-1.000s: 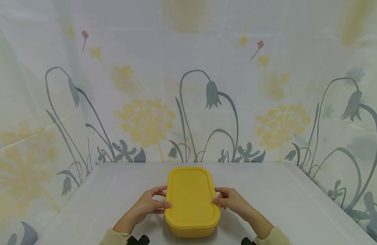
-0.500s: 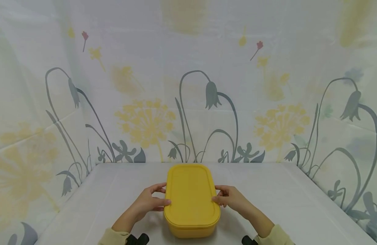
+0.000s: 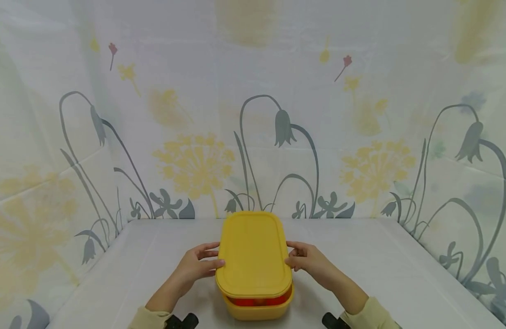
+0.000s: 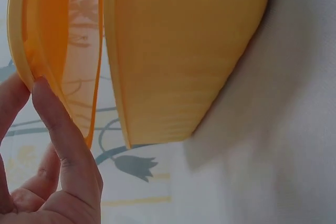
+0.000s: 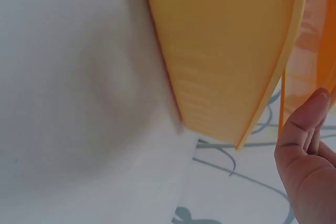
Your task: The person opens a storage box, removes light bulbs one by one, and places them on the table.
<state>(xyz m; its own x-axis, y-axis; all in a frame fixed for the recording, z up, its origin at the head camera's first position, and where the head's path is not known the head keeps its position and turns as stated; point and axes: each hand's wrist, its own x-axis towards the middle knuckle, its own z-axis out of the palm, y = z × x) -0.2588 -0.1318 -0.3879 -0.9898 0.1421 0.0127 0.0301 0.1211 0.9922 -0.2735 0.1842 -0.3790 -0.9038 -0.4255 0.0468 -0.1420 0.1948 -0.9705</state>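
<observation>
A yellow rectangular lid (image 3: pixel 254 253) is raised just above a yellow food box (image 3: pixel 258 313) that stands on the white table. Through the gap at the near side, something red (image 3: pixel 244 302) shows inside; its kind is unclear. My left hand (image 3: pixel 198 265) pinches the lid's left edge, thumb on top. On the opposite edge, my right hand (image 3: pixel 312 262) grips the lid the same way. From the left wrist, a gap separates the lid's rim (image 4: pixel 17 30) from the box wall (image 4: pixel 178 56). The right wrist view likewise has the box wall (image 5: pixel 226 51) apart from the lid.
A white cloth covers the table (image 3: pixel 162 246). Behind it and along both sides hangs a pale curtain (image 3: pixel 253 68) printed with grey and yellow flowers. Beige sleeves (image 3: pixel 150 318) and dark wrist straps show at the bottom.
Both hands have lifted the lid up off the box and slightly away. A gap has opened at the near rim, and the red contents have come into sight. The box has stayed in place.
</observation>
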